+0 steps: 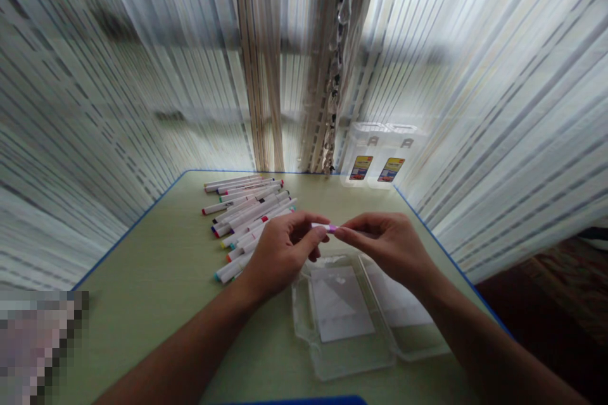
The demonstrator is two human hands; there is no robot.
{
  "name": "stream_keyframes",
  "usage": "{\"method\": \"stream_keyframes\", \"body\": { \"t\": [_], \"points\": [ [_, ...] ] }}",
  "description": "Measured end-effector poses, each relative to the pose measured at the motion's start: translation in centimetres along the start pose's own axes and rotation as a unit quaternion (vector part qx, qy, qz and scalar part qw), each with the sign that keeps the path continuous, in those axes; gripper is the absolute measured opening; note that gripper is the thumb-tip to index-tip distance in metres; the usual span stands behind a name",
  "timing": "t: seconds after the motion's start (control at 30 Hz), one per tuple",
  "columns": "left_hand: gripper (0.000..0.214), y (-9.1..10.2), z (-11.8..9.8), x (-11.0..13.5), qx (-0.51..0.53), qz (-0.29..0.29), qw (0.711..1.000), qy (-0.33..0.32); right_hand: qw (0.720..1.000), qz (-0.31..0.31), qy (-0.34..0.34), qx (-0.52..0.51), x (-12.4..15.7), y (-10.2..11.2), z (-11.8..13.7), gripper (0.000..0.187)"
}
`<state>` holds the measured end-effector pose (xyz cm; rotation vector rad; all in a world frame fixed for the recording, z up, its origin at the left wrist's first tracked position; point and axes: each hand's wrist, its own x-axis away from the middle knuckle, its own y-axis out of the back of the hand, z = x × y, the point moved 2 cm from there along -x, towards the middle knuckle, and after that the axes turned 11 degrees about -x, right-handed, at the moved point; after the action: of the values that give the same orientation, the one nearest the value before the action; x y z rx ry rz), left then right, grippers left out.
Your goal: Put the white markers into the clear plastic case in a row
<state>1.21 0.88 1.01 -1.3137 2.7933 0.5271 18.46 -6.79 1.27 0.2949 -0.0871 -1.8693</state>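
Note:
Between my two hands is a white marker (321,226) with a purple band, held above the table. My left hand (285,247) pinches its white end with thumb and fingers. From the other side, my right hand (384,237) grips the marker near the purple part, and its fingers hide the rest. Below the hands lies an open clear plastic case (349,364) with white paper inserts (341,304) in both halves. A loose pile of white markers (247,212) with coloured ends spreads to the left, partly behind my left hand.
Two clear plastic cases (375,139) with yellow and blue labels stand at the table's back right corner. String curtains (190,76) hang around the far sides. The light green table (156,304) has a blue edge. A pixelated patch covers the lower left corner.

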Motion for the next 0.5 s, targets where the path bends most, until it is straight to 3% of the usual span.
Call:
{"method": "stream_keyframes", "body": {
  "t": [0.5],
  "points": [
    [0.02,0.78,0.75,-0.49,0.161,-0.065,0.984,0.036,0.987,-0.004,-0.072,-0.144,-0.13,0.23,-0.21,0.029]
  ]
}}
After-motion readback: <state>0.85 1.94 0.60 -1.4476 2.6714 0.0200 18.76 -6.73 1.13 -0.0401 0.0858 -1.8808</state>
